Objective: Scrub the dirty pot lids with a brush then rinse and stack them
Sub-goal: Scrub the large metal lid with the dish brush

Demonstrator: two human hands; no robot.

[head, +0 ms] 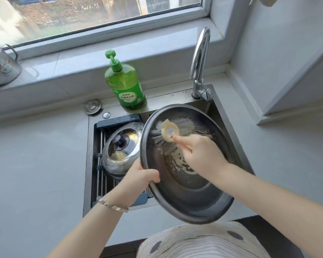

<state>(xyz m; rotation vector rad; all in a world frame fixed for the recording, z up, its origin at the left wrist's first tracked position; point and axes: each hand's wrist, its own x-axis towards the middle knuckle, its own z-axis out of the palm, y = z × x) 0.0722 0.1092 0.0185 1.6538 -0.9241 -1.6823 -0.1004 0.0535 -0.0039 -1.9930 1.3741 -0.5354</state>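
A large steel pot lid is held tilted over the sink, its hollow underside facing me and streaked with suds. My left hand grips its left rim. My right hand holds a brush with a pale wooden head and grey bristles, index finger stretched along it, the bristles pressed against the lid's upper inside. A second steel lid with a dark knob lies on the drain rack at the sink's left.
A green dish soap bottle stands behind the sink, and the chrome faucet rises at the back right. A metal mug sits on the window sill at far left. The dark-framed drain rack spans the sink's left part.
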